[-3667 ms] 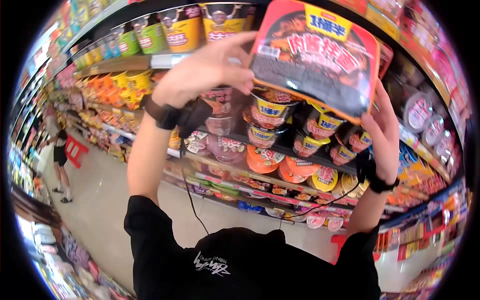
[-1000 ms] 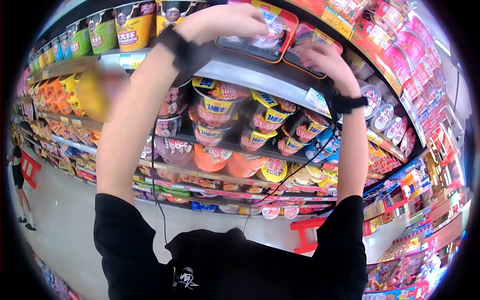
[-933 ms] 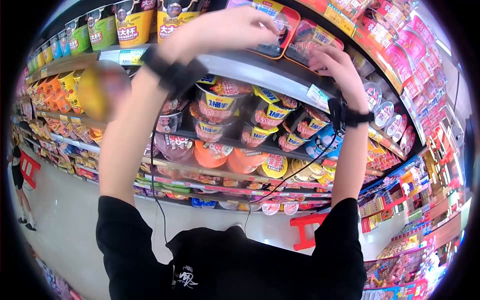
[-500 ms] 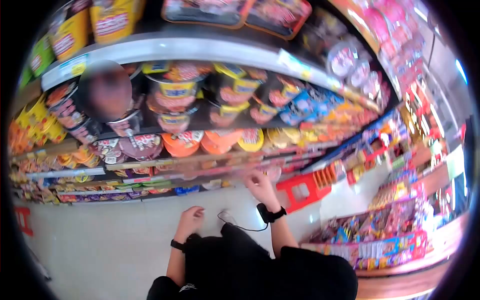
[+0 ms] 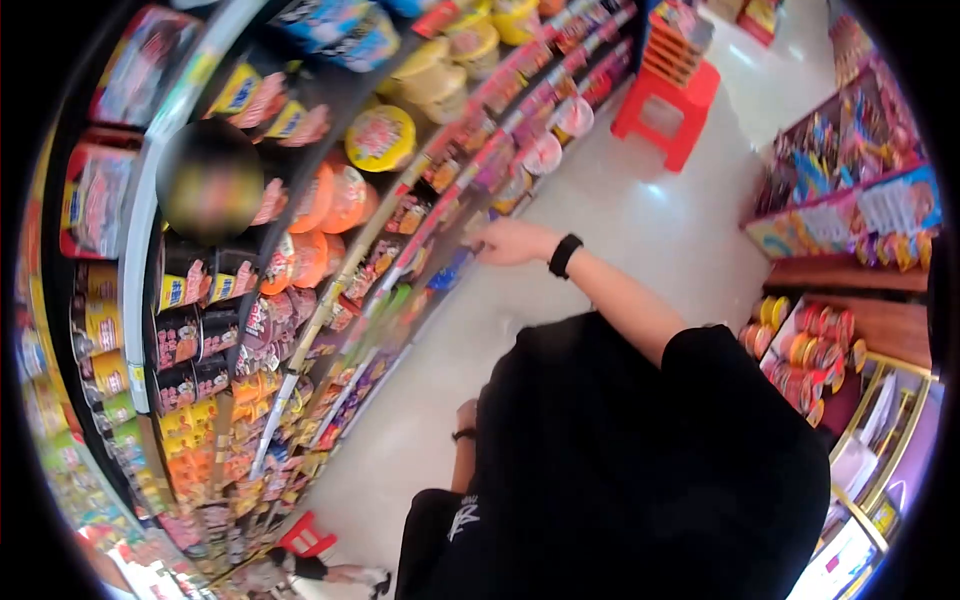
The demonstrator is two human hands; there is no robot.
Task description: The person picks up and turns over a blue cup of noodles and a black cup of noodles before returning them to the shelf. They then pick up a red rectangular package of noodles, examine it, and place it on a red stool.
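My right hand (image 5: 512, 243), with a black band at the wrist, reaches toward the lower shelves (image 5: 425, 238). Packets in mixed colours fill the shelf beside its fingertips, which are blurred; whether they touch or hold anything is unclear. Much of my left hand (image 5: 467, 414) is hidden behind the black shirt (image 5: 640, 460), and its fingers cannot be made out. Cup noodles stand along the shelves, among them a yellow-lidded cup (image 5: 381, 138), orange-lidded cups (image 5: 315, 198) and black cups (image 5: 178, 335).
On the pale floor (image 5: 600, 215) stands a red stool (image 5: 668, 115) with stacked orange items. A snack display (image 5: 850, 190) is at the upper right, with jars (image 5: 805, 350) below. At the bottom left, another person's legs (image 5: 345, 574) show near a red stool (image 5: 307, 536).
The view has swung round, so the shelves now run steeply up the left side. My right arm extends farther toward the lower shelves. My left hand has become mostly hidden by the shirt.
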